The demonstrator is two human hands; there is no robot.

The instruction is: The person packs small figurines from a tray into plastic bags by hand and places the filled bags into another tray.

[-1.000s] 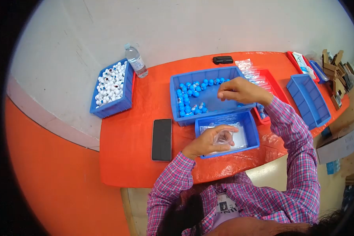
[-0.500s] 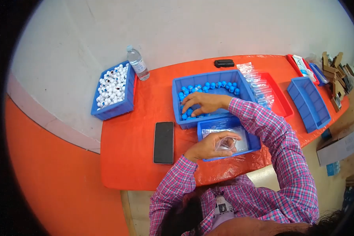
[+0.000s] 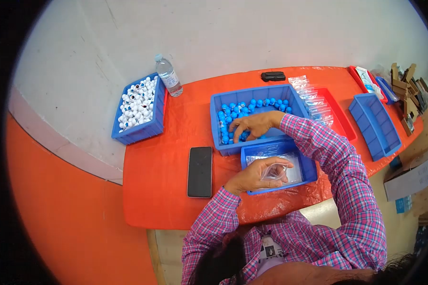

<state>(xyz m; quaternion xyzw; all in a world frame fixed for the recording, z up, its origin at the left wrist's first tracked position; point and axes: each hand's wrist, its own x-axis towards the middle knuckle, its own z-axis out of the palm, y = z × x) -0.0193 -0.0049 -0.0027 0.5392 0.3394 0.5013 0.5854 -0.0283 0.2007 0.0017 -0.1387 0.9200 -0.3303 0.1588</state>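
Observation:
My left hand (image 3: 248, 177) is closed on a clear plastic bag (image 3: 274, 172), whose mouth is spread wide. It hovers over the front edge of a small blue bin (image 3: 309, 172) with flat clear bags in it. Behind that stands a larger blue bin (image 3: 216, 102) with many small blue balls (image 3: 232, 112) on its floor. My right hand (image 3: 257, 124) reaches down into this larger bin, fingers curved and apart, with the tips among the balls. No ball shows clearly between those fingers.
White balls fill a blue bin (image 3: 139, 130) at the left, beside a water bottle (image 3: 170, 78). A phone (image 3: 199, 172) lies nearer me. Filled clear bags (image 3: 314, 102) overlap a red tray (image 3: 340, 116); farther right stands another blue bin (image 3: 375, 126). A black object (image 3: 273, 76) lies at the back.
My right hand has shifted slightly right and its fingers have curled lower among the blue balls. The left hand still holds the bag in much the same spot.

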